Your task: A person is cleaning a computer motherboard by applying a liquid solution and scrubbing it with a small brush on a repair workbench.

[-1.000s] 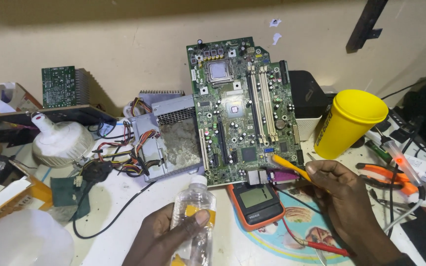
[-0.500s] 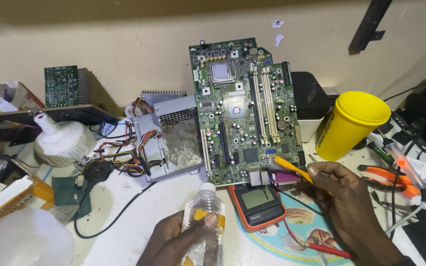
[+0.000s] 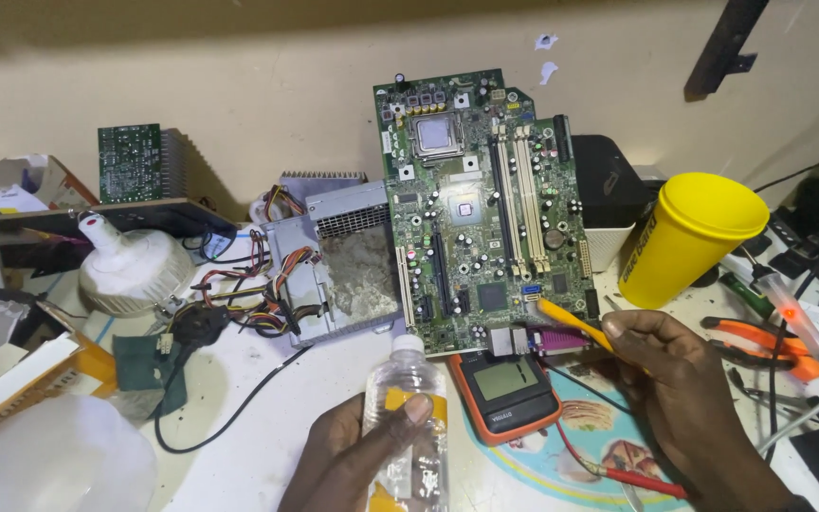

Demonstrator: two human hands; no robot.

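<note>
Left hand (image 3: 353,455): wrapped around clear plastic bottle (image 3: 408,427), thumb across yellow label band; below lower left corner of motherboard.
Bottle: upright, white cap on, neck just beneath lower edge of motherboard (image 3: 481,204); contents not readable.
Right hand (image 3: 680,379): fingers pinched shut on yellow-handled tool (image 3: 575,325); below and right of motherboard.
Tool: slanted, tip pointing up-left to lower right corner of motherboard, near blue and purple ports; contact with board cannot be told.
Motherboard: green, propped upright against beige wall, processor socket at top, long memory slots at right.
Multimeter (image 3: 506,389): orange-cased, grey screen, flat on bench directly below motherboard, between both hands.
Red probe (image 3: 632,479): below multimeter, beside right wrist.
Yellow cup (image 3: 689,237): upright, just right of motherboard.
Power supply (image 3: 338,261): open grey metal case, dusty, touching left edge of motherboard, coloured wires spilling left.
Orange pliers (image 3: 760,341): far right of motherboard, past yellow cup.
White lamp bulb (image 3: 135,265): well left of motherboard.
</note>
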